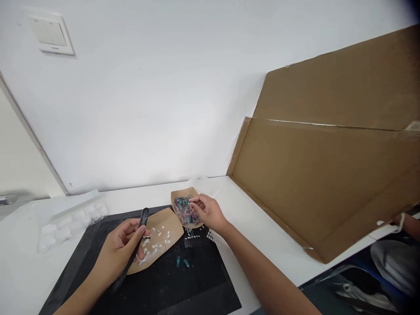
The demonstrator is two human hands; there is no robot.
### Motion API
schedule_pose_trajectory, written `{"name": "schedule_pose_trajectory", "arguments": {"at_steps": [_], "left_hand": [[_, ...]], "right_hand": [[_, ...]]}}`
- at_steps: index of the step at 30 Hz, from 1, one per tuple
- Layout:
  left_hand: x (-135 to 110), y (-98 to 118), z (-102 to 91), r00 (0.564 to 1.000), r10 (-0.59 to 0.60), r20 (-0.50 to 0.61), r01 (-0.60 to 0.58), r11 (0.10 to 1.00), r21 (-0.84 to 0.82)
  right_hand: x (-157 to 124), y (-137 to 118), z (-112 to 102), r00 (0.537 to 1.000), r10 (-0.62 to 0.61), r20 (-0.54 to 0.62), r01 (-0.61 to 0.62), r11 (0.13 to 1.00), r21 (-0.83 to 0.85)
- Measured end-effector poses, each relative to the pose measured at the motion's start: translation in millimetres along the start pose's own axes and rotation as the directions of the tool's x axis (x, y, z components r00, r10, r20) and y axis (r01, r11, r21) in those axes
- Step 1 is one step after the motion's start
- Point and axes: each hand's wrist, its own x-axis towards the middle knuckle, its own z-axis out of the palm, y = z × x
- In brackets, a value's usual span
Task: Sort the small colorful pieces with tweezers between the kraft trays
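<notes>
My left hand (123, 243) is closed around a long, thin black tool (143, 218), which slants up to the right; its exact kind cannot be made out. That hand is over a brown paper tray (175, 221) scattered with small white pieces (167, 234). With fingers pinched, my right hand (210, 212) reaches into a second, smaller brown tray (177, 193). Small glittery coloured tubes or capsules (187, 214) are heaped there, green, purple and pink. Whatever lies between those fingertips is too small to tell. Two teal capsules (182, 262) lie on the black mat (164, 288), nearer to me.
White pieces in short rows (193, 236) lie by the small tray, with a dotted white strip (215, 238) beside them. A clear plastic case (72, 223) with white contents stands at left. A large cardboard sheet (321, 175) leans at right. Another person's hand (398, 221) shows at the right edge.
</notes>
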Motion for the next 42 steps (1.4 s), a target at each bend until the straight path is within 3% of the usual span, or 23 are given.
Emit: {"name": "schedule_pose_trajectory", "arguments": {"at_steps": [6,12,18,24,33,42], "left_hand": [[0,4,2.8,0.999,-0.034,-0.001,0.034,0.998,-0.045],[-4,8,5.1,0.992,-0.124,0.012,0.125,0.987,-0.1],[-7,5,5.5,0.984,-0.158,0.083,0.164,0.983,-0.08],[-5,4,5.6,0.99,-0.132,0.048,0.136,0.985,-0.103],[-7,7,7.9,0.986,-0.138,0.095,0.142,0.989,-0.032],[-13,14,18.1,0.979,-0.106,0.174,0.111,0.994,-0.02]], "right_hand": [[3,4,2,0.994,0.092,-0.059,-0.081,0.983,0.166],[3,4,5,0.991,0.123,-0.059,-0.107,0.967,0.23],[-3,-3,11,0.995,0.101,-0.001,-0.099,0.976,0.192],[-5,-3,8,0.997,0.075,0.026,-0.077,0.992,0.096],[-8,-16,10,0.998,-0.055,0.004,0.055,0.997,0.046],[-36,-60,45,0.943,-0.324,0.08,0.33,0.942,-0.064]]}}
